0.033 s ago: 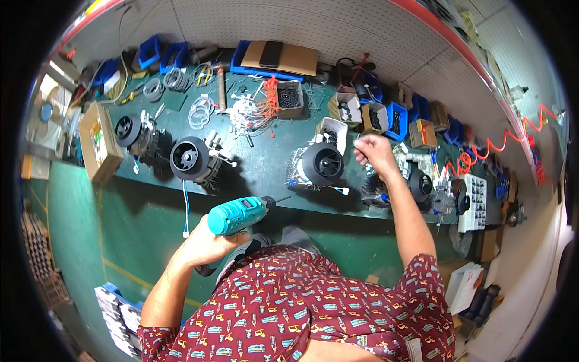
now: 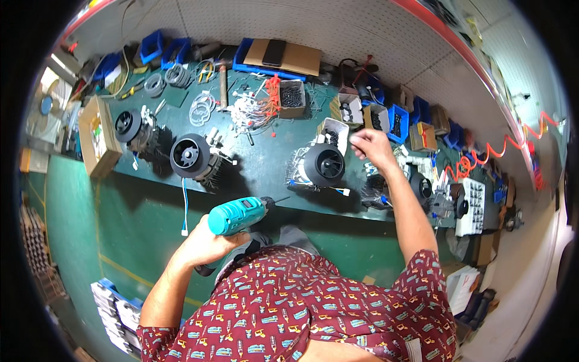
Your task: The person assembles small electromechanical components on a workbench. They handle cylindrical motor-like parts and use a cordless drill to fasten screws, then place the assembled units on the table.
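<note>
My left hand (image 2: 208, 247) is wrapped round the grip of a teal cordless screwdriver (image 2: 238, 216), whose thin bit points right, just off the bench's front edge. My right hand (image 2: 372, 148) hovers over the bench with its fingers curled together; whatever they may pinch is too small to make out. Just left of that hand sits a motor assembly with a black fan wheel (image 2: 324, 165) and a loose wire plug. Behind it stands a white box of small black parts (image 2: 333, 133). Under my right forearm are more assemblies, including one with a black wheel (image 2: 420, 185), partly hidden.
Two more fan assemblies (image 2: 192, 155) (image 2: 134, 128) stand on the left of the green bench. White-and-red wire leads (image 2: 250, 111), a hammer (image 2: 223, 87) and a carton of dark screws (image 2: 291, 98) lie behind. Blue bins (image 2: 398, 122) line the back; a red coiled hose (image 2: 482, 154) hangs right.
My right hand has shifted slightly left and away from me, toward the white box. The left hand and screwdriver stay where they were.
</note>
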